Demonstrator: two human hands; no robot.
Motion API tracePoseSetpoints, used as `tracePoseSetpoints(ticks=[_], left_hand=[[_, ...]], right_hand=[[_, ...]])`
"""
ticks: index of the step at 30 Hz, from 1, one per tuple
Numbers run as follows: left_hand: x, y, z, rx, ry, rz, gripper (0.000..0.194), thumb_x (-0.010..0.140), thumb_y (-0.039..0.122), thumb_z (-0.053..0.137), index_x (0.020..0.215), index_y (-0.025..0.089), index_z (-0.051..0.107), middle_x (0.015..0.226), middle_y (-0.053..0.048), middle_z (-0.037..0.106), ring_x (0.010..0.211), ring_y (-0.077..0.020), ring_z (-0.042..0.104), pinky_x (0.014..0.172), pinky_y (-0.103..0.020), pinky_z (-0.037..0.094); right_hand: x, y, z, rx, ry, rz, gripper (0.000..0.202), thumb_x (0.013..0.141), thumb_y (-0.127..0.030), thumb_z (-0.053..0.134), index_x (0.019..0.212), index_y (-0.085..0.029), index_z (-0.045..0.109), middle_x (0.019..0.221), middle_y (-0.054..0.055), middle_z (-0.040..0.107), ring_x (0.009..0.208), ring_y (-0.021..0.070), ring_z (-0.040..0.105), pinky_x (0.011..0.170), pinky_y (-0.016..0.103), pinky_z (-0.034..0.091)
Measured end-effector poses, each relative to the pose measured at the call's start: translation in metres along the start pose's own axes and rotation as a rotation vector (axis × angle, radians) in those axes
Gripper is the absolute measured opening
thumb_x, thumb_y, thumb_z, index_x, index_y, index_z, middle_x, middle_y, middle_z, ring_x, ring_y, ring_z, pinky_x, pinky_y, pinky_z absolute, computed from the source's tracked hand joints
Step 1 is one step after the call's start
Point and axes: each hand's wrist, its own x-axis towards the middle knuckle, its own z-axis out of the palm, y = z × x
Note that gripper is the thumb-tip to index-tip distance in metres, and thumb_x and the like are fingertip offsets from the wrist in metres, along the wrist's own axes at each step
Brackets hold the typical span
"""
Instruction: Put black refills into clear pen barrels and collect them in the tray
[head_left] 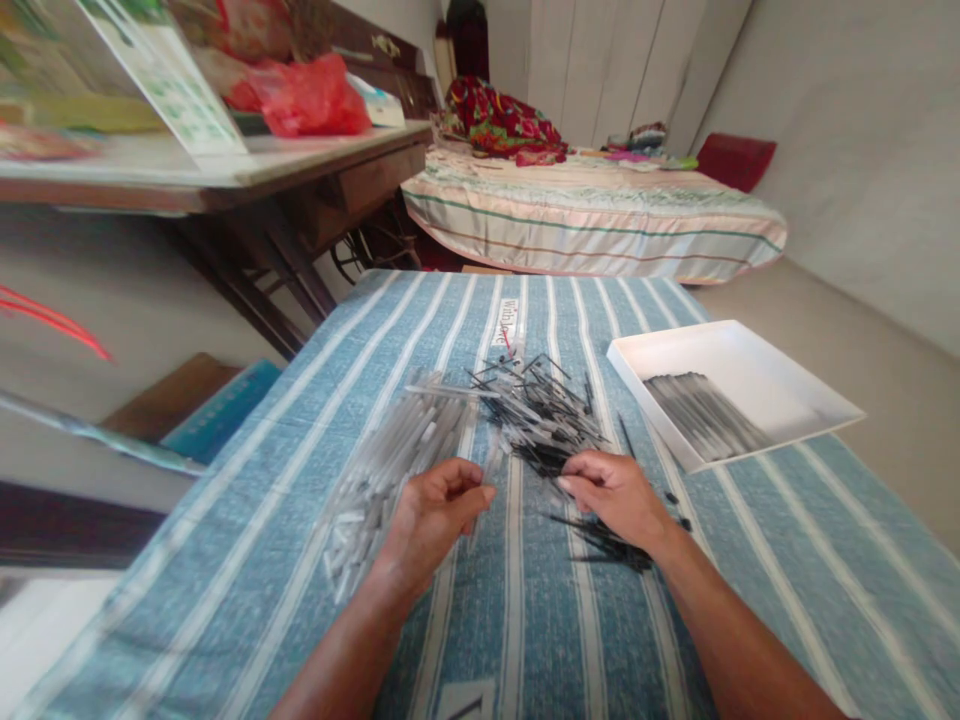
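Observation:
Clear plastic tubes (405, 440) lie in a loose heap on the left of the striped cloth. Right of them is a tangled pile of thin black and grey pieces (540, 400). My left hand (442, 510) is closed in a pinch at the right edge of the tubes; a faint clear piece seems to be at its fingertips, too blurred to name. My right hand (611, 495) is pinched at the lower edge of the dark pile, what it holds being hidden. Below it lie more black sticks (611, 545). A white tray (795, 425) holds a row of assembled-looking grey sticks (701, 410).
The blue striped tablecloth (300, 560) covers the table. Two small black caps lie right of my right hand. At the left stands a desk (330, 160) with a red bag (311, 95). A bed (600, 210) is behind the table.

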Motion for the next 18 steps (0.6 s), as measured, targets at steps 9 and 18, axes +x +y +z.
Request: tracePoseSetpoints(ticks=[9, 18], left_hand=[[0.001, -0.002, -0.001, -0.235, 0.095, -0.006, 0.016, 0.064, 0.024, 0.068, 0.07, 0.014, 0.059, 0.044, 0.005, 0.053, 0.038, -0.0055, 0.042, 0.039, -0.017, 0.03], [-0.001, -0.001, 0.0, -0.429, 0.07, -0.03, 0.011, 0.065, 0.019, 0.068, 0.068, 0.012, 0.06, 0.058, 0.002, 0.06, 0.046, -0.0079, 0.054, 0.044, -0.019, 0.039]], right_hand=[[-0.005, -0.019, 0.016, -0.956, -0.179, -0.055, 0.014, 0.083, -0.028, 0.053, 0.08, -0.021, 0.064, 0.075, 0.007, 0.071, 0.071, 0.0199, 0.064, 0.058, 0.026, 0.036], [-0.007, -0.016, 0.021, -0.896, -0.157, -0.18, 0.016, 0.08, -0.018, 0.048, 0.071, -0.019, 0.06, 0.074, 0.007, 0.067, 0.071, 0.0203, 0.062, 0.061, 0.027, 0.038]])
